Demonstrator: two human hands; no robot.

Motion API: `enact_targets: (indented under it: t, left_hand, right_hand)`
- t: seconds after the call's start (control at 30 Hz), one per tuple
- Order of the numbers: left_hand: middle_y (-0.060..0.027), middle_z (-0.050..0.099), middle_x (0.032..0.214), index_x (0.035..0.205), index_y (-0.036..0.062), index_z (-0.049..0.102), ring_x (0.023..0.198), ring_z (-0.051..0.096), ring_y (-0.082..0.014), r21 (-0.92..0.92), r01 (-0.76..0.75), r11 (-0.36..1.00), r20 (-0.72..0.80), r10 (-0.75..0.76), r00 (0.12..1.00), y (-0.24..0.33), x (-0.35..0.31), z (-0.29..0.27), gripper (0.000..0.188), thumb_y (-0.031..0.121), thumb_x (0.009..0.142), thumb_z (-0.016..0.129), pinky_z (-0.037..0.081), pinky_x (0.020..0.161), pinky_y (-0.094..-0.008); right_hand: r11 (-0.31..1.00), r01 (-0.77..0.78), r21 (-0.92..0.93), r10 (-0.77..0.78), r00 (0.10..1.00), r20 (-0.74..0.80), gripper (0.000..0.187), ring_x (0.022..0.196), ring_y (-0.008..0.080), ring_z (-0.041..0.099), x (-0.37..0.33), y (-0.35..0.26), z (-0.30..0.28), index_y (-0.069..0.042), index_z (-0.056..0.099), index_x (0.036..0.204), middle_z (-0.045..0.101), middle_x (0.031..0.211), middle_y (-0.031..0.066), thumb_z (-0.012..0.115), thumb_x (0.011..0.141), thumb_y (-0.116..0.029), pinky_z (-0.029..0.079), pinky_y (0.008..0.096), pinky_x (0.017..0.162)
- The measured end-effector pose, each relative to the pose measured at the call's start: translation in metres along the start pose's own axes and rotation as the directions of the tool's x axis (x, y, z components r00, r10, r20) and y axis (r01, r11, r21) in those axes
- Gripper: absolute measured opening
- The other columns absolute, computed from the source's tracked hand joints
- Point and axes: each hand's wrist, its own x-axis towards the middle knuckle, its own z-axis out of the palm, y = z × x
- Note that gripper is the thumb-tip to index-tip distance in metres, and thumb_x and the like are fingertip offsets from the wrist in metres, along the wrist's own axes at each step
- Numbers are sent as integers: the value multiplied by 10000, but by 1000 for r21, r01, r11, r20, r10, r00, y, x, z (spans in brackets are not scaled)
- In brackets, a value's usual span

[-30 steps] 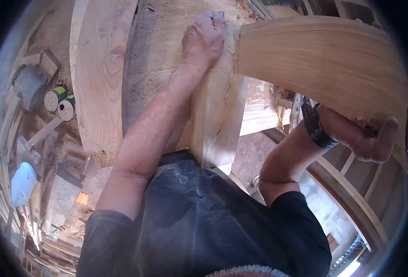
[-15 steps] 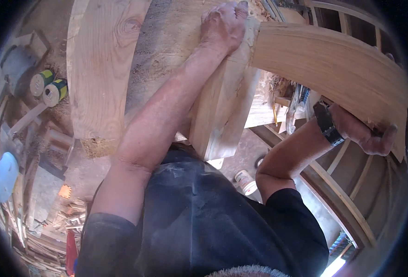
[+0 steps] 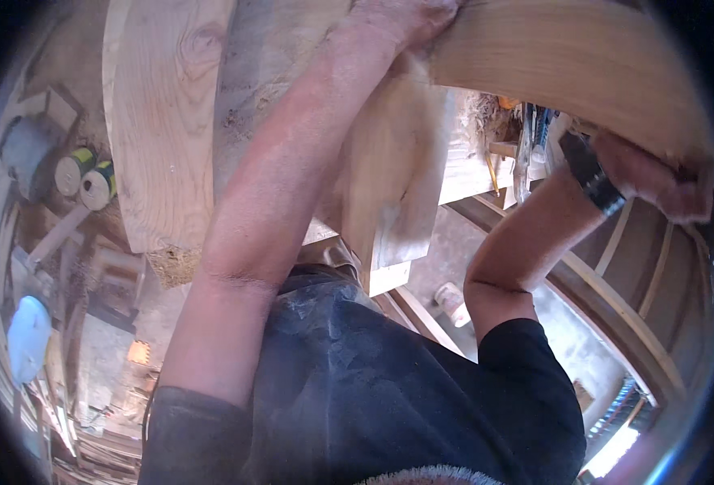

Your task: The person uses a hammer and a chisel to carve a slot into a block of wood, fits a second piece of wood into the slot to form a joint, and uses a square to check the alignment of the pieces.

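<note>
A broad, slightly curved wooden board [image 3: 559,61] runs across the upper right. My left hand [image 3: 409,20] is at its left end, with curled fingers against the wood; the top of the picture cuts part of this hand off. Under the board's right end, my right hand [image 3: 660,174] has its fingers bent round the lower edge, somewhat blurred. A dark band [image 3: 591,174] circles that wrist. Below my left hand, close to my body, a thick pale timber [image 3: 393,174] points toward me. Its joint with the board is partly covered by my left hand.
A wide grained plank [image 3: 167,121] lies left of my left arm. Two tins [image 3: 98,187] and wood scraps are on the floor at left. Beyond the thick timber are wood shavings, a pencil [image 3: 492,174] and tools [image 3: 526,153]. A white bucket [image 3: 452,303] stands below.
The view has shifted. My left hand has moved right onto the end of the board. The board and my right hand now appear higher in the picture.
</note>
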Motion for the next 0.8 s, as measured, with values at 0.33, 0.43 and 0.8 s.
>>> enact_targets:
  t: [0.33,0.43,0.8]
  left_hand:
    - [-147,732,869,1403,121,570,786,718,-345,410,-162,898,-68,208,976,-65,-19,39,389,201,1044,442,562,777,-494]
    - [-151,732,880,1384,95,579,816,719,-337,404,-41,914,120,-8,993,-45,-14,42,376,189,1063,405,560,794,-467]
    - [-171,751,969,1155,78,693,919,688,-439,-189,68,980,-49,-78,996,-76,-21,58,486,425,1082,361,516,869,-516]
  right_hand:
    - [967,-89,237,66,992,106,779,1351,409,334,-9,-12,38,-188,342,1461,310,1511,142,666,856,-555,301,535,1084]
    - [947,-146,286,97,979,181,862,1412,420,279,-14,-13,30,-206,284,1522,249,1576,135,669,859,-599,263,557,1129]
    - [807,-255,-532,337,939,62,397,1150,439,620,-177,83,-10,-87,606,1355,607,1339,240,483,981,-136,503,430,985]
